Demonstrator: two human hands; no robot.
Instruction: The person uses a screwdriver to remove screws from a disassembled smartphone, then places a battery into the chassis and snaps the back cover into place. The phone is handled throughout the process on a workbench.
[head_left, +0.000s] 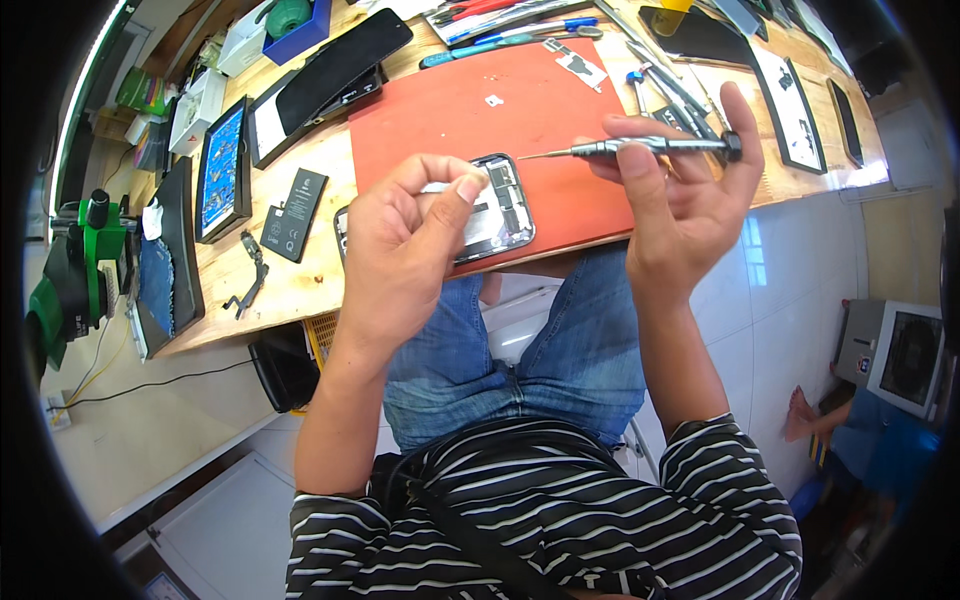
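My right hand point(680, 210) holds a slim precision screwdriver point(625, 148) sideways over the red mat point(560, 100), its thin tip pointing left toward my left hand point(410, 235). My left hand is closed in a pinch above an opened phone body point(510, 215) at the mat's front edge; what is between the fingertips is too small to make out, and the hand hides part of the phone's inside. A black battery point(294, 215) and a dark flex cable part point(247, 280) lie on the wood to the left. Small metal plates point(580, 68) lie at the mat's back.
The wooden bench point(230, 320) holds phone screens point(340, 70), a tray of small parts point(222, 165), tools point(520, 30) and an open white case point(785, 110). A green device point(75, 270) stands at the left edge. Another person's bare foot point(800, 415) shows at lower right.
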